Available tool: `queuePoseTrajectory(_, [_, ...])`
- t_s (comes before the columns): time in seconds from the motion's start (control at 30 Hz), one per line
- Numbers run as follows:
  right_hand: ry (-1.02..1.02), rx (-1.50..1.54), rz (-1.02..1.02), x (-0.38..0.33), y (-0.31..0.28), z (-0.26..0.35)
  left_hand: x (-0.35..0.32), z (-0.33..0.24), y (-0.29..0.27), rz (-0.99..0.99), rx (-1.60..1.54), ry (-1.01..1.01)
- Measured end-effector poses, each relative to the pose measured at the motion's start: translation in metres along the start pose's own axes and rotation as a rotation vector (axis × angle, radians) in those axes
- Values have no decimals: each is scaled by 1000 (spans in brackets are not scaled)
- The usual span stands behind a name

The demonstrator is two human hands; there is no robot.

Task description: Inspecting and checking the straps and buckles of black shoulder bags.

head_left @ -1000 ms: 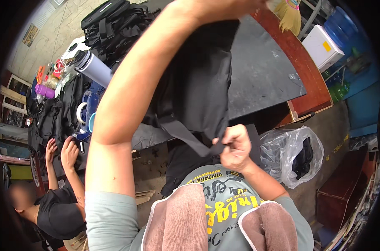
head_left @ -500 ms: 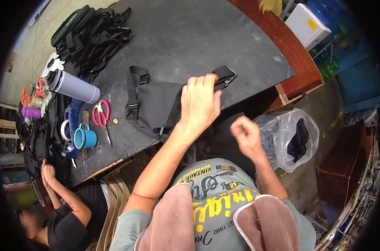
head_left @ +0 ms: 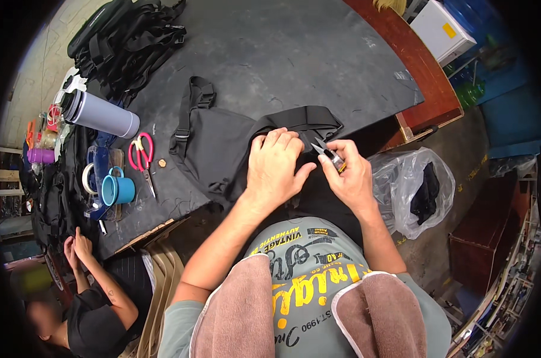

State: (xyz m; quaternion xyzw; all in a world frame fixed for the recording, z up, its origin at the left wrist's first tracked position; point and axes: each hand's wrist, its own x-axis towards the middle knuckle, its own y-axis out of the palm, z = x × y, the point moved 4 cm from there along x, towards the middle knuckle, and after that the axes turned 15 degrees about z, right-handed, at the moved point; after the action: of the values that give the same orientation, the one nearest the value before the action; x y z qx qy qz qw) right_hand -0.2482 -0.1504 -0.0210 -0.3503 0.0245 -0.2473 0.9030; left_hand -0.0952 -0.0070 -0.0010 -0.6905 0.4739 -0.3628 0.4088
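Now pointed snips have appeared, pinched in the right hand, so blades sit near the strap; the left hand presses down, thumb spread, the black bag stretching towards its nine o'clock.

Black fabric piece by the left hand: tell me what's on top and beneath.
The left hand lies over the black fabric piece, hiding part of it. Dark tabletop shows along its far edge; anything directly beneath is covered.
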Motion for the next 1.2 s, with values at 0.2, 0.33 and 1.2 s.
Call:
queuePoseTrajectory(0.2, [111,-6,15,-5,7,-16,4,-13,17,-61,138,-112])
queuePoseTrajectory(0.33, [160,22,57,-4,2,-18,8,-14,18,-164,156,-63])
queuePoseTrajectory(1.2, [-8,-43,28,-11,19,-17,-6,1,20,-249,-205,-23])
